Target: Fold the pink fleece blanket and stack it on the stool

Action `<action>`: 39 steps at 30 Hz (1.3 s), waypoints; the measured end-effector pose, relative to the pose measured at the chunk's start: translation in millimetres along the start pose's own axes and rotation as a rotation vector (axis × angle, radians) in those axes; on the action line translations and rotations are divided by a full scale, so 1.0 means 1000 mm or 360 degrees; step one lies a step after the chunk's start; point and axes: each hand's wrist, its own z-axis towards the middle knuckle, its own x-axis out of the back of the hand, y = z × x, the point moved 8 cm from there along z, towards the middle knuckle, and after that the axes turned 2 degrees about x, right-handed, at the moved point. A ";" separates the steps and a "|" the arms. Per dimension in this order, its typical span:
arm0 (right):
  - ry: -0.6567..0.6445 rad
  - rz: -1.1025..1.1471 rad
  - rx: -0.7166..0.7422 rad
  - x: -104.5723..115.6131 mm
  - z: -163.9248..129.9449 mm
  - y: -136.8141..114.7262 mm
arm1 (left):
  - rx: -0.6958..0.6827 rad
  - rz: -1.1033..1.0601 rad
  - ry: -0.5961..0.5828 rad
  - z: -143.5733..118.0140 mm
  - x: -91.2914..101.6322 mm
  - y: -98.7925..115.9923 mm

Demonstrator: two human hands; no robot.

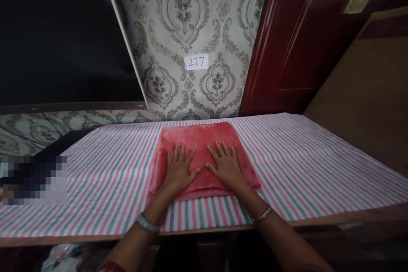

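The folded red towel (200, 144) lies flat near the middle of the bench, on the striped cloth (306, 161). My left hand (179, 171) and right hand (225, 165) rest on it side by side, fingers spread, palms down, gripping nothing. If I press unevenly, I judge the layers could skew, or the striped cloth could bunch and drag toward the bench edge (318, 221).

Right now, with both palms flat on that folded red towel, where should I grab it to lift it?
Probably the near edge of the red towel, pinched from your side: its layers overhang there, and the left hand and right hand already rest just behind that edge.
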 end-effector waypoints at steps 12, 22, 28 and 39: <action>-0.0008 0.0097 -0.0257 0.008 -0.038 0.056 | 0.0351 0.0081 0.0068 -0.048 0.021 -0.053; 0.0508 0.0344 -0.0372 0.013 -0.078 0.079 | 0.0360 -0.0212 0.0423 -0.077 0.018 -0.079; 0.0546 0.0407 -0.0439 0.015 -0.081 0.080 | 0.0442 -0.0543 0.0542 -0.083 0.017 -0.093; 0.0605 0.1064 -0.0720 -0.003 -0.083 0.112 | 0.0895 -0.1605 0.0257 -0.073 -0.016 -0.133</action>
